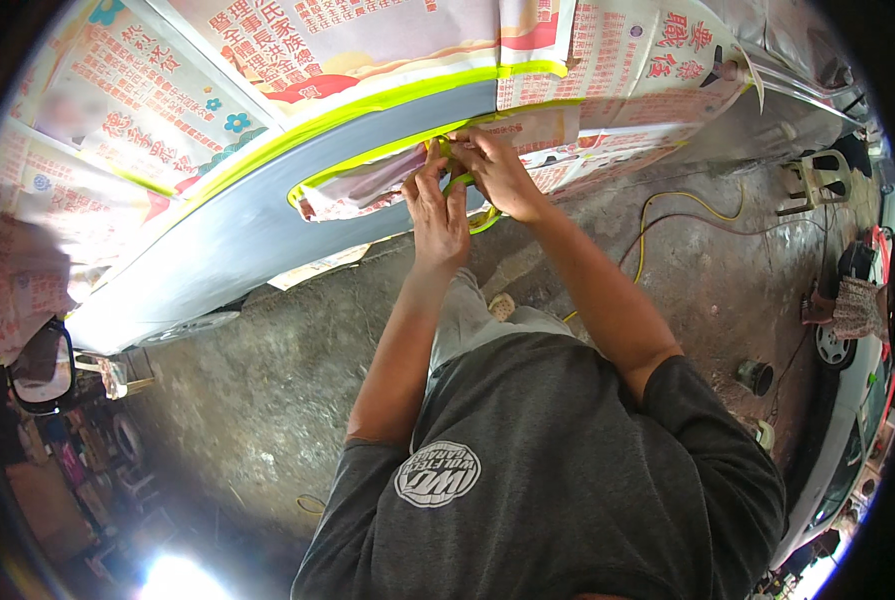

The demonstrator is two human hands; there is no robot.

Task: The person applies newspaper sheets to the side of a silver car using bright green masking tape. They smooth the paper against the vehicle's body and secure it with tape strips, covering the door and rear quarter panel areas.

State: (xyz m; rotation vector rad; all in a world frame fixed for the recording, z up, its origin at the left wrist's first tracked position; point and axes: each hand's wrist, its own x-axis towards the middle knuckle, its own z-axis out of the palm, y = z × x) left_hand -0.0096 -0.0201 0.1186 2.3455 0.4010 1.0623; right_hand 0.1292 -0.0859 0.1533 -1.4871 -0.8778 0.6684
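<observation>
Both my hands are at the edge of an oblong opening in a matte grey car body panel (257,205). Bright yellow-green masking tape (367,158) borders the opening, and crumpled masking paper (362,188) covers its inside. My left hand (437,210) has its fingers bent upward and closed at the tape. Beside it, my right hand (497,172) pinches the tape at the same spot, its fingertips close to the left ones. A loose loop of the tape (484,222) hangs beneath the hands. The fingertips partly hide the tape between them.
Printed paper sheets (337,45) cover the car above the grey panel. A yellow hose (642,240) crosses the concrete floor (257,400). To the right are a plastic chair (819,185), a dark can (755,376), another person (852,300) and a silver car (832,470). A mirror (42,365) stands left.
</observation>
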